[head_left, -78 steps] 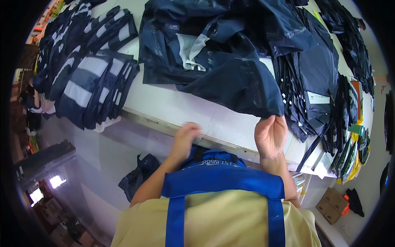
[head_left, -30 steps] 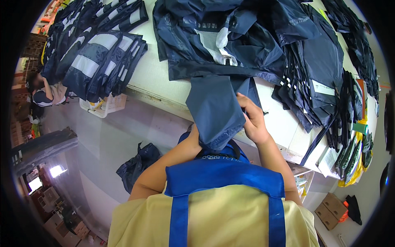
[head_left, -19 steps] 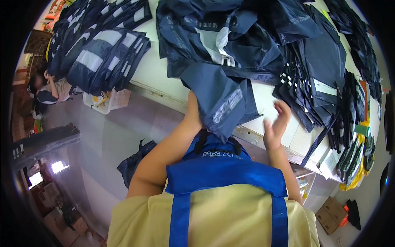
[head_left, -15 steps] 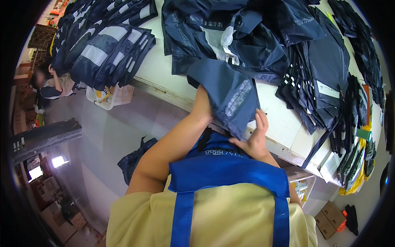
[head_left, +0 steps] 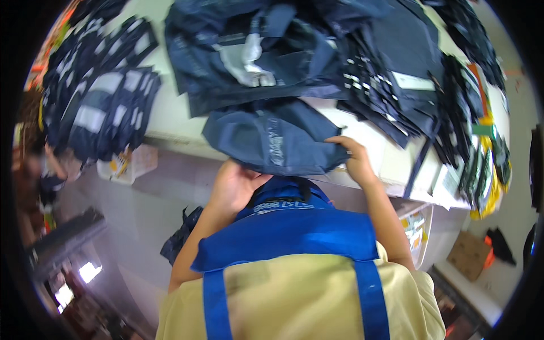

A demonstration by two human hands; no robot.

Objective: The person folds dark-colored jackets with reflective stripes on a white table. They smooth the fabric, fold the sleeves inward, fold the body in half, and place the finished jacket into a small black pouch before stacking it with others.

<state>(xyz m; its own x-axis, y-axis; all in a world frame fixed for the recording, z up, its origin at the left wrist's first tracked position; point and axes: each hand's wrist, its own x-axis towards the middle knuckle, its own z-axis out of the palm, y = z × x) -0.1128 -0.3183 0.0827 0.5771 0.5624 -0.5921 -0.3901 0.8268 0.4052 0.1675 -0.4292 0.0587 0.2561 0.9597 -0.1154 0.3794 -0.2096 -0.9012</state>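
Crowding the navy piece (head_left: 275,139) are a rumpled garment (head_left: 300,65) and dark stack (head_left: 377,90).

Surroundings, left and right of the worktop (head_left: 181,129).
Left: stack of dark folded pieces with pale bands (head_left: 90,118); white basket (head_left: 146,157) on its near side; another person (head_left: 52,173), blurred, farther left; dark bundle (head_left: 182,235) nearer. Right: green object (head_left: 483,130), yellow packaging (head_left: 486,208) nearer; cardboard box (head_left: 469,256) beside black cloth (head_left: 501,243).
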